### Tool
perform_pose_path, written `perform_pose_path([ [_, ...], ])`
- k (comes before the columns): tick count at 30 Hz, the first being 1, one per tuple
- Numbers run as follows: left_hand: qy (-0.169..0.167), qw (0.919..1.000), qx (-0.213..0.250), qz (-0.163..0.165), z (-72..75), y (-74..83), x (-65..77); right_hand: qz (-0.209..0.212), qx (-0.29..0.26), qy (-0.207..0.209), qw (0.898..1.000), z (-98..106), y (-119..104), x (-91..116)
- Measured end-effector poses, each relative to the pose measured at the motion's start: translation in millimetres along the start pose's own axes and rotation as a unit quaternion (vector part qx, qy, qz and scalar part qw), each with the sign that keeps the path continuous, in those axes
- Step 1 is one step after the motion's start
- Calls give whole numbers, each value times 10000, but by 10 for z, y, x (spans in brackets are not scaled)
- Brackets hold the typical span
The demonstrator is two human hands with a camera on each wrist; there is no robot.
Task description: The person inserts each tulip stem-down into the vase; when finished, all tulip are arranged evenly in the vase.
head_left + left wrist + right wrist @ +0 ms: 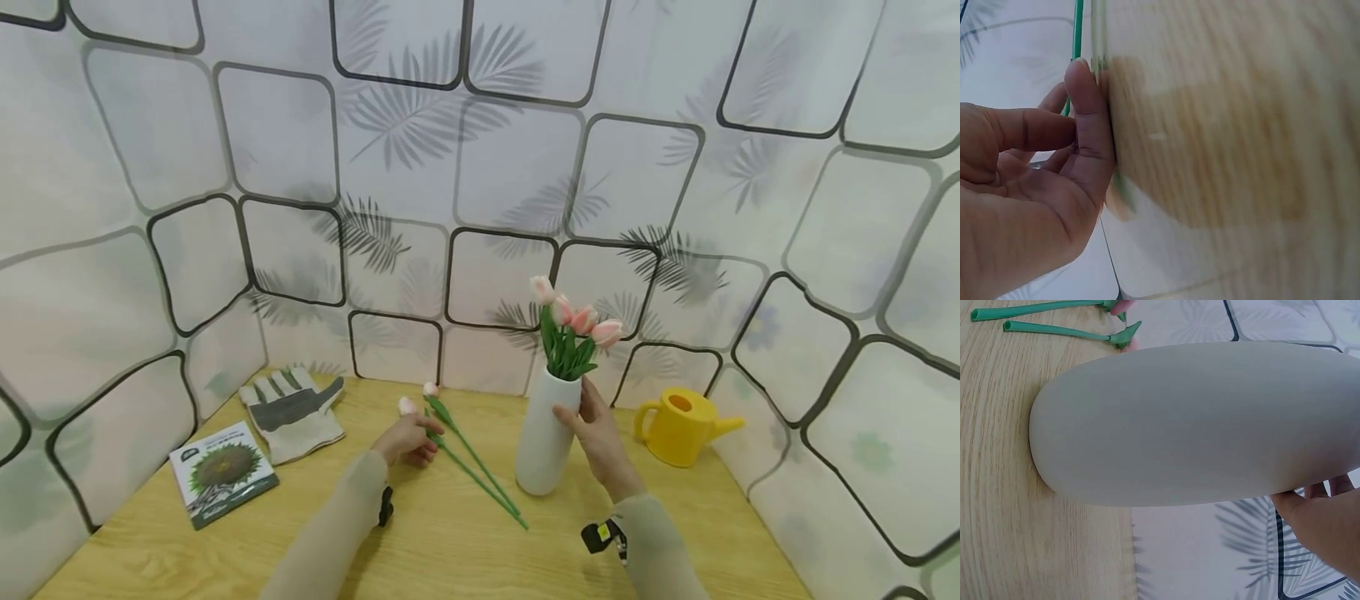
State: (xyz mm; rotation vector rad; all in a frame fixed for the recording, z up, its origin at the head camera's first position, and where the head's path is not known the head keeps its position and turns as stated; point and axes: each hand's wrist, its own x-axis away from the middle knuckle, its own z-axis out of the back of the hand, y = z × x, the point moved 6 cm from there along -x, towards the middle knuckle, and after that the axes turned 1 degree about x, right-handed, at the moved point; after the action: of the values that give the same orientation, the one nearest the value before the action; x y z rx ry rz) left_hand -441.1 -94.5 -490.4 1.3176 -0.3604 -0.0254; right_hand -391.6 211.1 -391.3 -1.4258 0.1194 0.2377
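My left hand [408,439] is low over the table, pinching the green stem [1077,31] of a pale pink tulip [407,406] just below its bloom. Beside it lies a second tulip [431,389], its stem running almost parallel toward the front of the table. A tall white vase [542,442] stands to the right, with several pink tulips [573,321] in its mouth. My right hand [600,437] holds the vase around its upper right side, thumb in front. In the right wrist view the vase [1179,425] hides part of the fingers.
On the right stands a yellow watering can [678,429], its spout pointing right. A grey-and-white work glove [296,417] and a sunflower seed packet [223,473] lie at the left. Patterned cloth walls [397,267] enclose the wooden table [450,567] at the back and sides.
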Motion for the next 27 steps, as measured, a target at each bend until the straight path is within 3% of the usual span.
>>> perform_pose_path([
  [11, 64, 9996, -289, -43, -24, 13, -40, 44, 21, -44, 10000, 2, -20, -8],
  [19, -78, 9974, -371, -620, 28, 31, -32, 95, -34, -37, 9999, 0, -16, 31],
  [23, 185, 9951, 28, -971, 94, 82, -31, 155, -16, -31, 9999, -3, -23, 34],
  [27, 674, 9881, 531, -1274, 170, 149, -11, 185, -16, -80, 9998, -18, -27, 22],
])
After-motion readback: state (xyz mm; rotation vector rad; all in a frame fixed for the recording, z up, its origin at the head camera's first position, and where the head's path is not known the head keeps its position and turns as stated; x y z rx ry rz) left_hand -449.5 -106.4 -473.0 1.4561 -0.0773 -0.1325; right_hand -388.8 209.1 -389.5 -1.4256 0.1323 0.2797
